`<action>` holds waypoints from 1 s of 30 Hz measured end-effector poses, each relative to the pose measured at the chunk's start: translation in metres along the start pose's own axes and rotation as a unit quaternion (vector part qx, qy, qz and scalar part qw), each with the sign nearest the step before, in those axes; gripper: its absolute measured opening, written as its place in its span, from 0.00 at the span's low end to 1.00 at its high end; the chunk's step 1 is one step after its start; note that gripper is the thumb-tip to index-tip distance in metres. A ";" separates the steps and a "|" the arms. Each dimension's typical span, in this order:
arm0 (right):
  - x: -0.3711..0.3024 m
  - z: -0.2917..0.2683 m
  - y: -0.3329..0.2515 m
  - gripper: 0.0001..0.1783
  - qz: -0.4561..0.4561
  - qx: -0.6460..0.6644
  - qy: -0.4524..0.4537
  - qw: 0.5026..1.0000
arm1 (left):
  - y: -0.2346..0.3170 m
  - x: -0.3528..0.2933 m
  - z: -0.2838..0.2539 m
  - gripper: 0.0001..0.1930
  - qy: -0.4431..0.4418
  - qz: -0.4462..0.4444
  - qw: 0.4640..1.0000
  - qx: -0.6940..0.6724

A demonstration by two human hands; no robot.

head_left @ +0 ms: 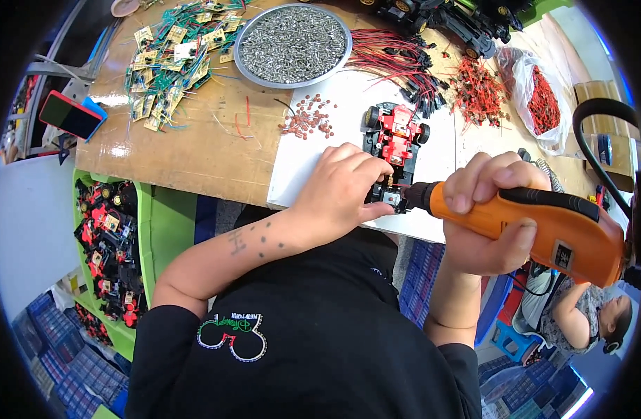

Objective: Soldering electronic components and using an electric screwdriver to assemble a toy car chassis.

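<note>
An orange and black electric screwdriver [544, 230] is wrapped in my right hand [498, 209]. Its dark chuck points left, and the tip meets the near end of a red and black toy car chassis [399, 143]. The exact contact point is too small to make out. My left hand [341, 185] grips that same near end, with the thumb on the near side and the fingers over the chassis. The chassis lies on a white board [292, 167] with its wheels out to the sides. Small reddish-brown discs [310, 119] are scattered just beyond my left hand.
A metal bowl of small metal parts [292, 45] stands at the back. Wired circuit boards [174, 63] pile up at the left; red-black wires [397, 59] and a plastic bag of red parts [544, 105] lie right. A green crate of chassis [107, 244] stands lower left. Another person [579, 314] sits at right.
</note>
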State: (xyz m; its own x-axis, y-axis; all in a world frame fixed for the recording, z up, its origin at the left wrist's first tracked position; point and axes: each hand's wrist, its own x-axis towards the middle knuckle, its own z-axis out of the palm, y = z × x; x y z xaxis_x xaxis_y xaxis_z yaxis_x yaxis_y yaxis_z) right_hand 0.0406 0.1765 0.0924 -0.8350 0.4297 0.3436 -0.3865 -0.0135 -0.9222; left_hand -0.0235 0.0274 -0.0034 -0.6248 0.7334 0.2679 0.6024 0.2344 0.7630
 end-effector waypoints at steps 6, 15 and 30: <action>0.003 0.001 0.013 0.25 -0.046 0.019 -0.031 0.998 | -0.001 0.000 -0.001 0.26 0.005 0.012 1.000 0.006; 0.001 -0.004 0.014 0.28 -0.008 0.057 0.014 0.998 | -0.001 0.004 -0.003 0.26 0.006 0.017 0.999 0.029; -0.059 -0.145 -0.001 0.25 0.092 -0.096 0.200 0.971 | 0.003 0.099 -0.022 0.11 -0.011 -0.259 0.865 -0.430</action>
State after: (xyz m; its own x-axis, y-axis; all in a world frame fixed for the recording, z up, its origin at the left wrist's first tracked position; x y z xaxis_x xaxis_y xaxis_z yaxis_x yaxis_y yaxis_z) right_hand 0.1473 0.2818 0.0472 -0.6492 0.7528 0.1088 -0.1321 0.0293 -0.9908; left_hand -0.0949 0.0863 0.0384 -0.6842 0.6871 -0.2444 -0.3531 -0.0189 0.9354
